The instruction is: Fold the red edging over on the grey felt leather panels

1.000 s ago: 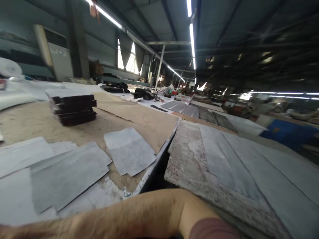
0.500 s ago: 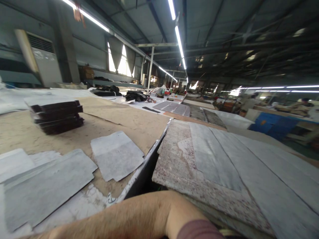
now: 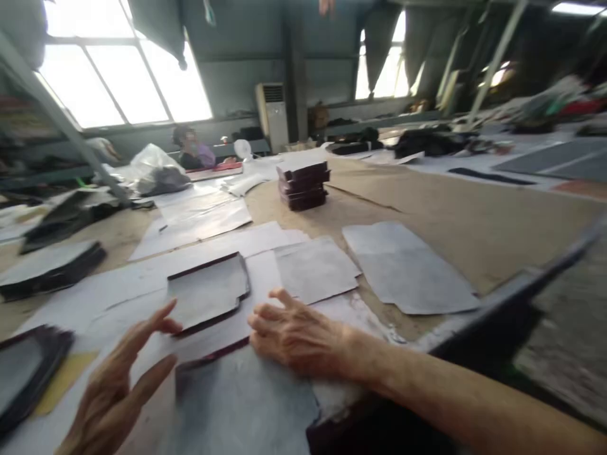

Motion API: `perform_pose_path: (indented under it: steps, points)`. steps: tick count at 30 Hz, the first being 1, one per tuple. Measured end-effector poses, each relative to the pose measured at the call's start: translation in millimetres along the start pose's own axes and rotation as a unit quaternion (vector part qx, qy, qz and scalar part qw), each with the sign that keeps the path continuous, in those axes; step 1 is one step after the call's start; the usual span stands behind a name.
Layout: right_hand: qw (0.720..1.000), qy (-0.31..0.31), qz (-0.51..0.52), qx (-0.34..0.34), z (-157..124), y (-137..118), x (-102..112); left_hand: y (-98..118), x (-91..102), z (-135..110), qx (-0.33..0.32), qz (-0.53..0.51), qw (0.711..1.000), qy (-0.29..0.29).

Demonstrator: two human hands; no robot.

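My right hand (image 3: 296,335) lies flat, fingers spread, on a grey sheet with a dark red edge (image 3: 237,398) at the near edge of the table. My left hand (image 3: 118,385) hovers open at the lower left, fingers stretched toward a grey cut piece with a dark rim (image 3: 206,294), not touching it. Two loose grey sheets (image 3: 315,268) (image 3: 408,268) lie just beyond on the brown table top (image 3: 474,221).
A stack of dark cut pieces (image 3: 303,183) stands farther back. Dark piles (image 3: 47,268) (image 3: 23,373) lie at the left. A person sits at the far end of the table (image 3: 192,148). A black gap (image 3: 497,322) separates this table from the one on the right.
The view has swung left and down. Only my right forearm showed before; now both hands are in sight, the right one resting on the near sheet.
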State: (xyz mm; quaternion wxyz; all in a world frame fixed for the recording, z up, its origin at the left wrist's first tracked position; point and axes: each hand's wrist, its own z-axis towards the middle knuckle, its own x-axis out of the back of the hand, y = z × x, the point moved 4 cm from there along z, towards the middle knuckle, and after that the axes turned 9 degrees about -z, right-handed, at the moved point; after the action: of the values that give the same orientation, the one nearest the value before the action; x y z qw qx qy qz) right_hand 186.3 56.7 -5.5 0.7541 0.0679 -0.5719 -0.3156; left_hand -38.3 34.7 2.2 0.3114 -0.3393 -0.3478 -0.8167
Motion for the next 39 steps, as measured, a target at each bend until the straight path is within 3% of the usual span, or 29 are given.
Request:
perform_pose_path:
  steps: [1, 3, 5, 7, 11, 16, 19, 26, 33, 39]
  points:
    - [1.000, -0.001, 0.005, 0.004, 1, 0, -2, 5, 4.6, 3, 0.013, 0.006, 1.000, 0.004]
    - [1.000, 0.001, 0.007, 0.008, 2, -2, -2, 26, -2.4, 15, -0.026, 0.002, 1.000, -0.014]
    - [1.000, 0.016, 0.012, 0.001, 3, -4, -1, 46, -21.5, 30, -0.039, -0.033, 0.997, -0.052]
    - [0.998, 0.050, 0.025, -0.027, 1, -5, -2, 59, -41.5, 44, 0.001, -0.089, 0.992, -0.085]
    - [0.983, 0.122, 0.076, -0.112, -7, 1, -8, 61, -65.6, 56, 0.080, -0.126, 0.982, -0.112]
    - [0.954, 0.145, 0.147, -0.217, -25, 18, -6, 53, -71.9, 51, 0.059, -0.100, 0.988, -0.098]
    - [0.950, 0.135, 0.143, -0.241, -36, 21, 0, 54, -73.5, 49, 0.028, -0.115, 0.989, -0.091]
    - [0.978, 0.064, 0.089, -0.176, -44, 2, 0, 57, -76.8, 44, -0.002, -0.122, 0.986, -0.113]
    - [0.980, -0.003, 0.086, -0.177, -42, 4, -5, 59, -80.2, 37, -0.063, -0.105, 0.984, -0.130]
    - [0.976, -0.008, 0.105, -0.190, -42, 4, -6, 59, -83.6, 35, -0.080, -0.113, 0.979, -0.153]
